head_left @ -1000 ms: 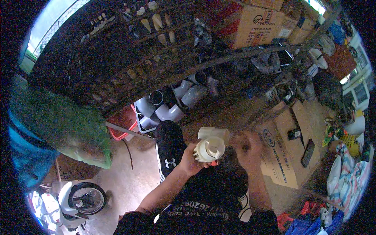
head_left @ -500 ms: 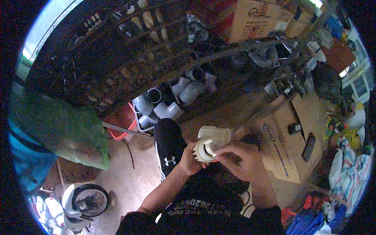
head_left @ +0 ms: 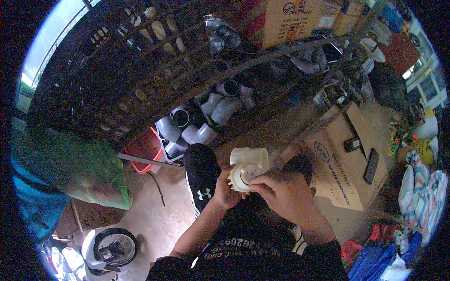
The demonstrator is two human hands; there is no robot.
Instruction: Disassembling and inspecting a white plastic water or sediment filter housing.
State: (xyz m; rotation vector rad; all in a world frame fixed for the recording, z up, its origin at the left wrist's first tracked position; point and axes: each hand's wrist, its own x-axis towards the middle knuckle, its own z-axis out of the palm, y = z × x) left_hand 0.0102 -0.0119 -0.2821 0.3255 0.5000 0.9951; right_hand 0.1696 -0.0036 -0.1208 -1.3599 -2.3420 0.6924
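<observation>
A cream plastic pipe fitting (head_left: pixel 238 157) with a notched collar is held in front of my body. My left hand (head_left: pixel 226 191) is closed round its left side; most of those fingers are hidden behind it. A round cream disc (head_left: pixel 251 172) with small holes in its face lies over the collar's opening, tilted a little. My right hand (head_left: pixel 283 191) pinches the lower edge of that disc between thumb and fingers. Whether the disc sits fully inside the collar I cannot tell.
Grey pipe elbows (head_left: pixel 227 110) fill crates ahead, beside a red basket (head_left: pixel 145 152). A flattened cardboard sheet (head_left: pixel 335 154) at right carries a phone (head_left: pixel 371 166) and a small black box (head_left: pixel 352 144). A green bag (head_left: pixel 89 164) and a motorbike wheel (head_left: pixel 115 247) are at left.
My right hand has brought the disc flatter against the collar, so its face now shows. The fitting has turned slightly, and the head view has shifted a little.
</observation>
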